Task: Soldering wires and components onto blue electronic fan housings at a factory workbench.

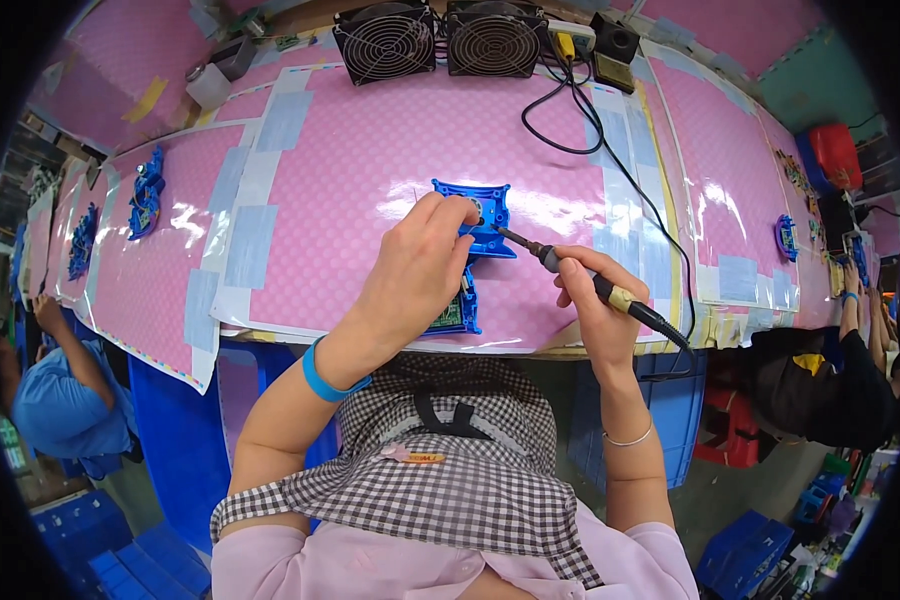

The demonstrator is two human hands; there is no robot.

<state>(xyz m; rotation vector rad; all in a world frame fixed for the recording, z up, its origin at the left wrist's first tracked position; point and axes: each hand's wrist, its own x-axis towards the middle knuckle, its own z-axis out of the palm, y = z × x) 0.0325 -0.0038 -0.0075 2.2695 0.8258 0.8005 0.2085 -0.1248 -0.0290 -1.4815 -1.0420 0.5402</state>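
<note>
My right hand (pixel 602 308) grips a soldering iron (pixel 548 257) by its handle, with the dark tip pointing left at a blue plastic housing (pixel 497 203). Whether the tip touches it is too small to tell. Over the left part of this housing, my left hand (pixel 417 262) has its fingertips pinched together; what they hold is hidden. A thin line, perhaps wire, rises beside the knuckles. Below the first piece, partly behind my left hand, lies another blue housing part (pixel 473 312) with a green circuit board (pixel 448 319) in it.
Two black fans (pixel 385 42) stand at the back. A black cable (pixel 630 165) runs across the pink-covered table (pixel 350 130); a soldering stand (pixel 613 72) sits back right. Blue assemblies (pixel 146 193) lie left, another (pixel 786 237) right. Co-workers (pixel 70 385) sit at both sides.
</note>
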